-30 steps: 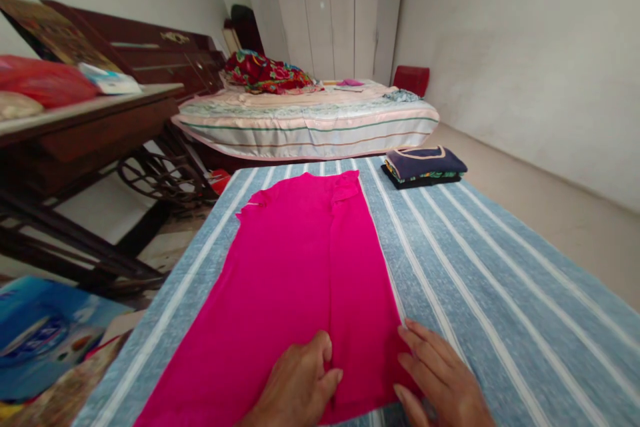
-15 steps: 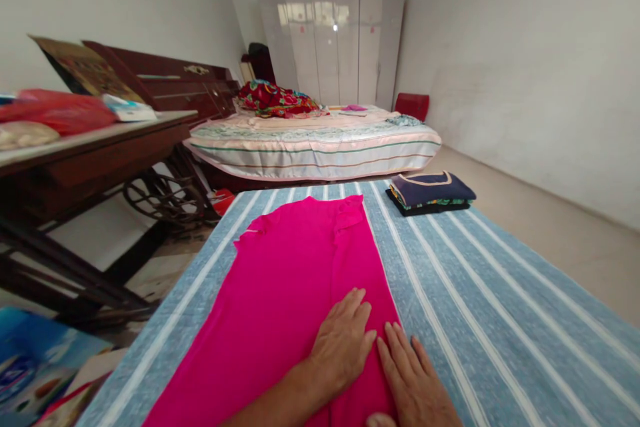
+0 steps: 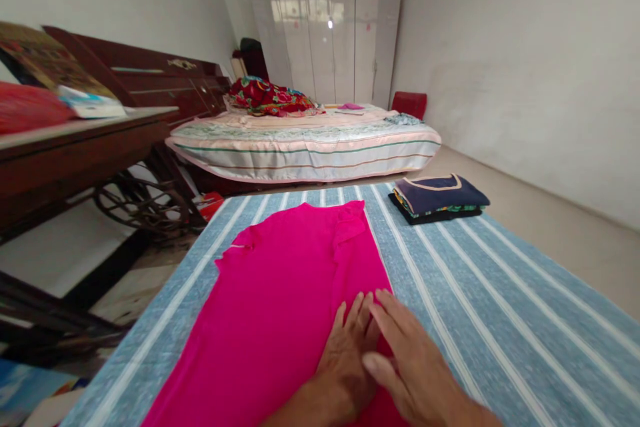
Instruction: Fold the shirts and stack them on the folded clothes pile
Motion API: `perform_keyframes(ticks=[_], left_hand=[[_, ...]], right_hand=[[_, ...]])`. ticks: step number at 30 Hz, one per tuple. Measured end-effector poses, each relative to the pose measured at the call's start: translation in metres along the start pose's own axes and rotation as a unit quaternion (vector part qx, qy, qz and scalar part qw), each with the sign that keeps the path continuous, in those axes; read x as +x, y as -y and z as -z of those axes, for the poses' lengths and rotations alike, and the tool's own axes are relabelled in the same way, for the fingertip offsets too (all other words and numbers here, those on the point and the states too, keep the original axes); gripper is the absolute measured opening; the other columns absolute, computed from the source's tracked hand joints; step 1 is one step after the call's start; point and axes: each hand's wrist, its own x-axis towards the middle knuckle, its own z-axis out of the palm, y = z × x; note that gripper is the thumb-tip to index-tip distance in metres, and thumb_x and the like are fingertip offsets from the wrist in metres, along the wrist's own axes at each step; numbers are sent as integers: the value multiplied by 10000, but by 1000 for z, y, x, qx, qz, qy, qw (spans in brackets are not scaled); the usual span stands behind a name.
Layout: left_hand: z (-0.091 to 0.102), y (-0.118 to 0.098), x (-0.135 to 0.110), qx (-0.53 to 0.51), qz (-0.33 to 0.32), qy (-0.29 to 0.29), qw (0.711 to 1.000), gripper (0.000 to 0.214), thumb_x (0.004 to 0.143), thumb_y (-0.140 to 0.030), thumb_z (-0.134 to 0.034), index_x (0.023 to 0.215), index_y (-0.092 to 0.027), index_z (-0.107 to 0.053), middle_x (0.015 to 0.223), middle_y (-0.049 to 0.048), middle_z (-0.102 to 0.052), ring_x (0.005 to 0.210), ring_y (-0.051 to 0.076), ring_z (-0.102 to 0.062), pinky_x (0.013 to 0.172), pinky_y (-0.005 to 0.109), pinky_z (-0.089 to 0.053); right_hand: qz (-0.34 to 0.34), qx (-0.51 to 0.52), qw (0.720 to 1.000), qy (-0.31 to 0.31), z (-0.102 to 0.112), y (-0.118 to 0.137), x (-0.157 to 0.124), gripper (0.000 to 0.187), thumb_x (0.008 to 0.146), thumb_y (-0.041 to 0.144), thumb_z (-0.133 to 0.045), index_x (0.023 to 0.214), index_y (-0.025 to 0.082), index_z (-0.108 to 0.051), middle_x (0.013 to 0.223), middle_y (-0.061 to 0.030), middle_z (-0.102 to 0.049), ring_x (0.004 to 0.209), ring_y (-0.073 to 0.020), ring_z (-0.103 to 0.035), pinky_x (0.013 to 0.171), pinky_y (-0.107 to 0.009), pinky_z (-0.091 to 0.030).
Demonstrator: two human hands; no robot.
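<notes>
A bright pink short-sleeved shirt (image 3: 270,287) lies spread out on the blue-and-white striped cloth (image 3: 460,307), its right side folded over in a long strip. My left hand (image 3: 350,347) rests on that folded strip, fingers stretched forward over the fabric. Just to its right, my right hand (image 3: 415,353) is held with fingers extended, its fingertips at the shirt's right edge. It partly overlaps the left hand, and neither hand grasps anything.
Folded clothes, dark blue on top (image 3: 443,193), are stacked on the cloth's far right. Beyond is a bed (image 3: 310,147) with a red floral blanket (image 3: 273,97). At left stands a wooden table (image 3: 80,153) over an iron wheel. White wardrobes (image 3: 320,47) line the back.
My right hand has lifted and moved forward and left, now overlapping my left hand. My left hand has shifted slightly right. The view has turned and moved a little.
</notes>
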Motion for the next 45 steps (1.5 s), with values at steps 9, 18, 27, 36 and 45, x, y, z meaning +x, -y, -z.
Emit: perform_keyframes(ticks=[9, 18, 27, 36, 45], left_hand=[[59, 39, 35, 4, 100, -176, 979, 276, 863, -184, -420, 1059, -151, -610, 1130, 113, -632, 1083, 230, -562, 968, 377, -441], [91, 93, 132, 32, 275, -117, 954, 331, 773, -281, -566, 1068, -135, -598, 1094, 151, -647, 1074, 272, -584, 918, 362, -443], [94, 119, 143, -158, 358, -172, 904, 192, 799, -183, -416, 621, -185, -488, 546, 19, -550, 592, 170, -608, 598, 274, -458], [88, 123, 128, -404, 351, -161, 829, 263, 758, -429, -477, 633, -204, -421, 428, -72, -384, 337, 73, -325, 374, 196, -221], [99, 129, 126, -190, 191, -83, 959, 234, 626, -327, -631, 552, -172, -471, 495, -79, -386, 487, 78, -359, 447, 210, -230]], right_hand=[[-172, 4, 981, 93, -46, -54, 150, 465, 968, 348, -340, 1290, 52, -498, 1346, -190, -466, 1293, -262, -372, 1067, -361, -283], [-196, 1, 970, 146, -60, -56, 143, 687, 943, 528, -294, 1422, 37, -336, 1490, -200, -228, 1393, -313, -139, 1115, -433, -127], [-198, 23, 971, 129, -64, -58, 145, 730, 937, 571, -269, 1420, 27, -334, 1483, -218, -230, 1393, -315, -130, 1118, -437, -114], [-204, 26, 968, 145, -59, -58, 146, 738, 939, 575, -257, 1425, 24, -320, 1487, -219, -220, 1394, -317, -121, 1117, -433, -111], [-199, 6, 969, 149, -58, -59, 145, 714, 949, 561, -220, 1421, 38, -337, 1480, -208, -251, 1388, -313, -154, 1107, -433, -124]])
